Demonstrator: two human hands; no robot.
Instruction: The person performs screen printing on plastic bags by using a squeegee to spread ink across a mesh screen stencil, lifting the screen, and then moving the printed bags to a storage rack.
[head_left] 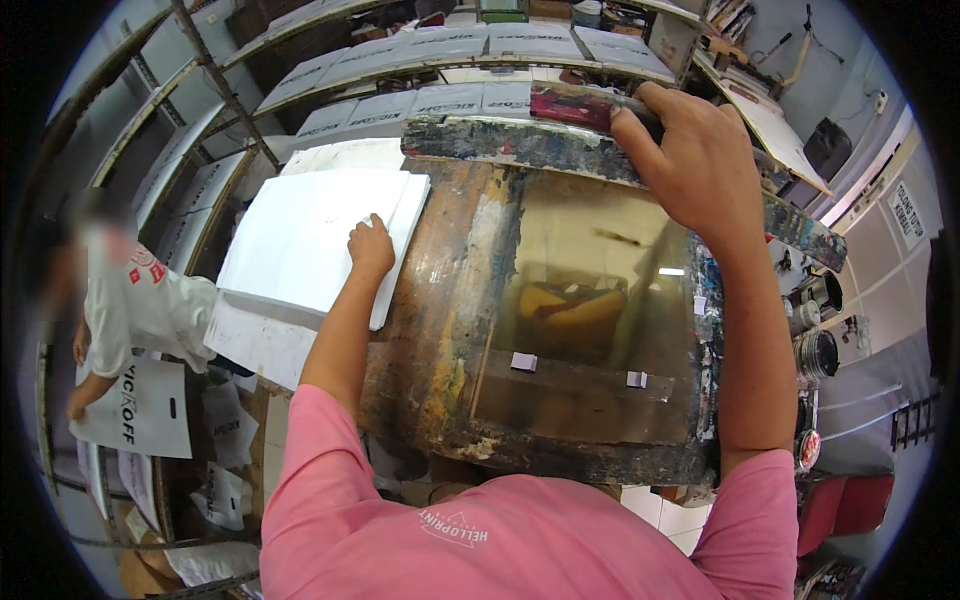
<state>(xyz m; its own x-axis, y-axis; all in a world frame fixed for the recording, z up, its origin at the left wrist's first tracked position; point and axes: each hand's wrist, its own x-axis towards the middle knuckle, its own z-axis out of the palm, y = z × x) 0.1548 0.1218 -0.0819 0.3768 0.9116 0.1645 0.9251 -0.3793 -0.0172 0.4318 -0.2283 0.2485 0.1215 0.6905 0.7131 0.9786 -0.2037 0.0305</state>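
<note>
My left hand [372,248] rests near the right edge of a stack of blank white sheets [290,235], its fingers curled and seemingly pinching the top one. My right hand [700,150] grips the paint-stained wooden bar of a printing frame [500,138], held up at the far side of the board. The thumb presses on a dark red piece [565,105] along that bar; the fingers beyond it are partly hidden. Below lies a shiny glass plate [590,230] on a stained wooden board [410,300]. Small white tabs [524,361] sit on the plate.
Racks at the back hold rows of printed white bags [450,45]. At left, another person [150,290] holds a printed white bag [140,410] with a slot handle. Cans [818,355] stand at right, above a red chair [850,510].
</note>
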